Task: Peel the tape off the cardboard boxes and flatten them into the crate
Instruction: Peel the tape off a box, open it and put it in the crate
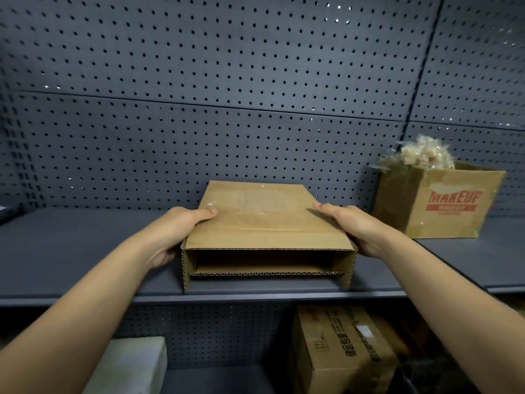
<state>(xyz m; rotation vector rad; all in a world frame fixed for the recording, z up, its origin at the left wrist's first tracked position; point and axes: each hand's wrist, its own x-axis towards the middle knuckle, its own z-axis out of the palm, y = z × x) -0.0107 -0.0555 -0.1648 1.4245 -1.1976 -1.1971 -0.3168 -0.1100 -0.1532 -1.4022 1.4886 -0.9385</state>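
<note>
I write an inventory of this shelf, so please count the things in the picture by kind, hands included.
Brown cardboard boxes: 3 (held box, MAKEUP box, printed box below)
Pale box: 1
Crumpled tape wad: 1
Hands: 2 (left hand, right hand)
Total: 7

open box (267,223) on shelf (85,251) | makeup box (437,206) right

Left hand (181,231) and right hand (352,226) grip the sides of an open-ended cardboard box (264,223) on the shelf (85,251).
</note>
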